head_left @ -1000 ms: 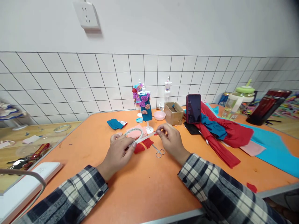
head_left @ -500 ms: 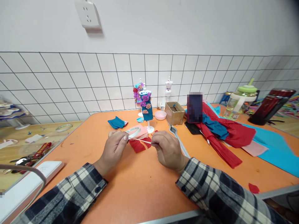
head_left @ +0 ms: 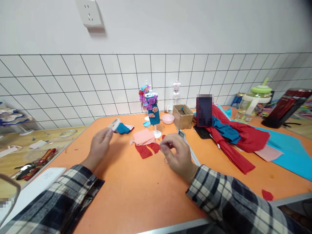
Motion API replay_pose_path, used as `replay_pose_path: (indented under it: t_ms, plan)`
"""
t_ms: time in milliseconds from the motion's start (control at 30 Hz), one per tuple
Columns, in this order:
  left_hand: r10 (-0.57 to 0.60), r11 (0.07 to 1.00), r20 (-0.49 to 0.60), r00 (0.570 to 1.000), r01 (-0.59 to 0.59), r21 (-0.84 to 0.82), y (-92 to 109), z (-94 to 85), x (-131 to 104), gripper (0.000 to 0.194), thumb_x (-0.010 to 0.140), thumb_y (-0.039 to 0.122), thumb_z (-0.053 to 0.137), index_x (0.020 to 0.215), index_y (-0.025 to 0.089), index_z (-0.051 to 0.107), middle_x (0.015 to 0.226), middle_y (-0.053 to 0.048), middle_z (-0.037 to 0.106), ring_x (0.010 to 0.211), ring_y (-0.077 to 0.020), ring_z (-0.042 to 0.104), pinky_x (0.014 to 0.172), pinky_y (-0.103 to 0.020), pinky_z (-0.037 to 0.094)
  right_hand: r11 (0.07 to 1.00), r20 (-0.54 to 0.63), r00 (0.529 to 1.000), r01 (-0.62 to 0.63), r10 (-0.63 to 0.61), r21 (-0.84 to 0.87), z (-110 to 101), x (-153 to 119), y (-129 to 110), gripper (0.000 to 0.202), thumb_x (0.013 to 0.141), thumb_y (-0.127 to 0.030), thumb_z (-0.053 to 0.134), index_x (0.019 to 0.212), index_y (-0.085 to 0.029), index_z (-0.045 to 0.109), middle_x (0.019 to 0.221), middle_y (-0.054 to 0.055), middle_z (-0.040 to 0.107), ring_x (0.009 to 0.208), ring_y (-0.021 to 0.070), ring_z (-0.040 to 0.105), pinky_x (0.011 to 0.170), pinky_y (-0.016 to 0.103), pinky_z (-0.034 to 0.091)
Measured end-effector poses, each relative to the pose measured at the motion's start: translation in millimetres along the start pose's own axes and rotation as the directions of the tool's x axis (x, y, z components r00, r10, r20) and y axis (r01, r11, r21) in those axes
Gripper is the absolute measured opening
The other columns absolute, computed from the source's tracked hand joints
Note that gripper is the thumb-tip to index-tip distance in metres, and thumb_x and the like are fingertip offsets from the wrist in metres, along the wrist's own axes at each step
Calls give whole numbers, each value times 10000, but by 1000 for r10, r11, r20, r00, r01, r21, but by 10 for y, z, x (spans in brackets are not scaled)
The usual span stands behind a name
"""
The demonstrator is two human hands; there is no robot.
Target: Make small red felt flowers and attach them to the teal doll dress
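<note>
My left hand (head_left: 100, 145) is closed on a roll of white tape (head_left: 114, 124), held up over the left part of the table beside the folded blue cloth (head_left: 123, 128). My right hand (head_left: 177, 154) hovers farther right with its thumb and fingers pinched together; what they hold, if anything, is too small to make out. A thin curved loop (head_left: 166, 161) shows by that hand's edge. Between the hands lie stacked pink fabric pieces (head_left: 143, 137) and red fabric pieces (head_left: 143, 151). Behind them stands a small dress form (head_left: 153, 113) in a blue dress with purple and peach flowers.
At the back are a pink bowl (head_left: 168, 119), a cardboard box (head_left: 183, 118) and a bare white mini dress form (head_left: 176, 89). To the right are a phone (head_left: 204, 110), red cloth (head_left: 252, 138), a green-lidded bottle (head_left: 253, 102) and a dark red flask (head_left: 285, 109).
The hands have come apart. My left hand has moved left and up with the tape roll, and the white strip stretched between the hands no longer shows. My right hand stays near its place.
</note>
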State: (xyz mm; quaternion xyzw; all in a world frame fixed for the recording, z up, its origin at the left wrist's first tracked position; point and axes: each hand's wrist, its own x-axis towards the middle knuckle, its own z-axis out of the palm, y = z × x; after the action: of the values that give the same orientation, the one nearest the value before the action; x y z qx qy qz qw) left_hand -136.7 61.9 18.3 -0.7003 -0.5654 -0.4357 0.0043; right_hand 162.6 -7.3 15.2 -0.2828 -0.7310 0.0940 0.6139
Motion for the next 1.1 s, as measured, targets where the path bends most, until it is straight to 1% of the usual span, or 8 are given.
replay_pose_path:
  t_ms: [133, 233, 333, 433, 600, 733, 900, 1100]
  plan:
    - [319, 904, 385, 866, -401, 152, 157, 236, -118, 334, 942, 322, 405, 1075, 229, 697, 944, -71, 696, 947, -261, 580, 889, -419, 358, 769, 62, 828, -542, 557, 339, 76, 57, 195, 193, 836, -380, 590, 827, -188, 579, 761, 0, 582, 544, 99, 498, 436, 221, 410]
    - [374, 875, 509, 775, -477, 82, 225, 389, -181, 333, 926, 296, 436, 1098, 237, 716, 1017, -93, 687, 986, -269, 574, 889, -423, 378, 568, 220, 697, -695, 683, 441, 107, 52, 278, 265, 773, -425, 648, 850, -175, 605, 714, -27, 570, 452, 62, 423, 391, 205, 366]
    - [303, 941, 420, 856, -339, 13, 246, 364, -195, 333, 878, 363, 530, 1102, 206, 718, 1053, -118, 675, 1012, -296, 569, 909, -446, 391, 522, 279, 672, -721, 686, 456, 129, 18, 281, 272, 743, -413, 693, 853, -170, 640, 677, -37, 561, 465, 58, 417, 399, 194, 355]
    - [106, 961, 322, 941, -15, -275, 388, 285, -230, 344, 880, 422, 549, 1082, 207, 726, 1089, -114, 686, 1056, -296, 573, 937, -426, 407, 369, 342, 607, -747, 717, 553, 170, -17, 238, 282, 728, -416, 722, 865, -183, 643, 666, -46, 553, 464, 53, 401, 383, 181, 314]
    - [-34, 437, 536, 843, 495, -751, 805, 360, -393, 331, 866, 427, 616, 1039, 172, 736, 1187, -119, 685, 1136, -279, 576, 966, -382, 433, 152, 422, 536, -731, 731, 666, 257, -61, 170, 315, 666, -395, 787, 842, -178, 639, 721, -36, 584, 499, 40, 397, 410, 156, 330]
    - [-166, 233, 528, 833, 554, -800, 912, 436, -458, 247, 850, 347, 671, 985, 154, 743, 1090, -96, 722, 1059, -212, 609, 959, -321, 443, 154, 432, 534, -739, 726, 656, 295, -95, 145, 300, 675, -384, 789, 835, -178, 640, 719, -36, 583, 516, 45, 419, 421, 153, 350]
    - [-268, 209, 449, 852, 506, -836, 854, 393, -439, 210, 786, 315, 739, 918, 152, 748, 976, -81, 744, 955, -202, 636, 866, -298, 481, 135, 467, 522, -757, 713, 639, 303, -108, 119, 266, 682, -342, 788, 829, -167, 653, 726, -32, 584, 513, 39, 444, 428, 147, 381]
    - [-263, 298, 305, 915, 378, -877, 916, 346, -493, 137, 801, 295, 727, 858, 172, 744, 935, -57, 746, 969, -199, 638, 913, -303, 469, -64, 576, 309, -843, 757, 535, 230, -55, 108, 281, 780, -283, 676, 1039, -178, 646, 871, 23, 670, 453, 39, 489, 388, 160, 382]
